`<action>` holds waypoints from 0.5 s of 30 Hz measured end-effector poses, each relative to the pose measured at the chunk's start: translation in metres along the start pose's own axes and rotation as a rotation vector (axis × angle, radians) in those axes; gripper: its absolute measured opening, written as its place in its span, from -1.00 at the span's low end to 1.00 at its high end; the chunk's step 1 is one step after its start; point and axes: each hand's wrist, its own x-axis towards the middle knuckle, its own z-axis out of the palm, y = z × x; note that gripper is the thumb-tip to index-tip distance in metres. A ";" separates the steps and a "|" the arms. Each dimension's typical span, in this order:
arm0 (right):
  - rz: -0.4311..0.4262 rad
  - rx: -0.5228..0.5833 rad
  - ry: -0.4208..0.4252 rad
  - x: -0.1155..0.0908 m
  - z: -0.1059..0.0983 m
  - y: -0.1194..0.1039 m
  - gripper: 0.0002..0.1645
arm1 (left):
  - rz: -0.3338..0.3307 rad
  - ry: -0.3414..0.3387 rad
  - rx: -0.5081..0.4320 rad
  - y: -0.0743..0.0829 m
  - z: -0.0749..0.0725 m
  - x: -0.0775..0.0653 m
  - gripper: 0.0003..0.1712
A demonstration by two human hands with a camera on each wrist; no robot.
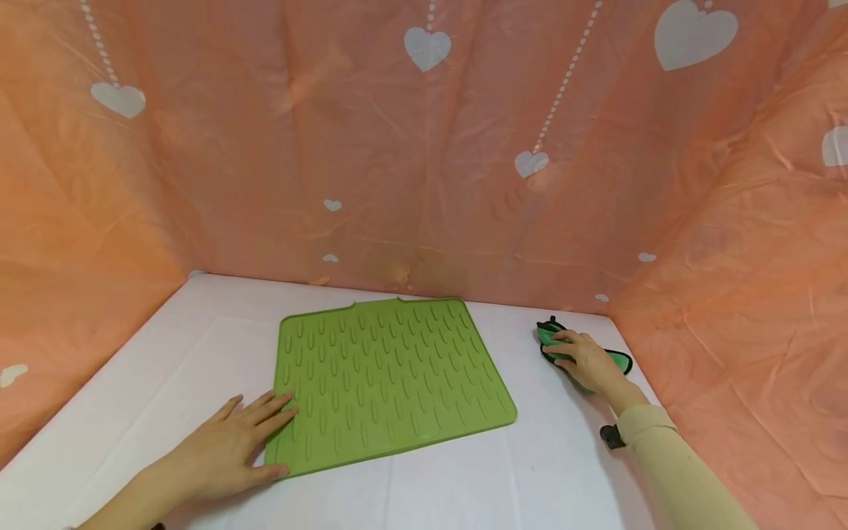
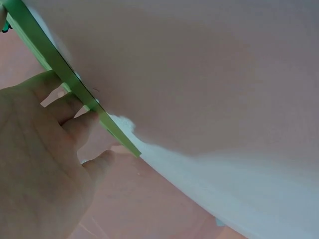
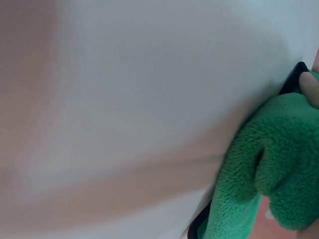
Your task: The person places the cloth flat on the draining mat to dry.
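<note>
A green ridged mat (image 1: 391,372), seemingly a drying mat, lies flat on the white table. My left hand (image 1: 228,445) rests spread over its near left corner, fingers on the mat and thumb along the lower edge. In the left wrist view, the same hand (image 2: 45,144) reaches to the mat's rim (image 2: 75,84). To the right of the mat, my right hand (image 1: 589,362) grips a bunched green cloth (image 1: 620,361) with a black border. The right wrist view shows the fluffy cloth (image 3: 284,149) folded up, with a fingertip (image 3: 310,87) at its black edge.
The white tabletop (image 1: 165,353) surrounds the mat. An orange curtain with white hearts (image 1: 424,169) hangs behind the table and along both sides, close to the cloth on the right. A dark object (image 1: 612,436) sits at my right cuff.
</note>
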 end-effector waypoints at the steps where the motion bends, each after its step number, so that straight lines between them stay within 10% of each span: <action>1: 0.002 0.010 0.012 0.000 0.000 0.000 -0.67 | -0.001 -0.007 0.000 0.000 0.000 0.000 0.01; 15: -0.051 0.042 0.342 0.000 -0.004 -0.005 -0.59 | -0.030 -0.051 -0.032 0.001 -0.005 0.005 0.03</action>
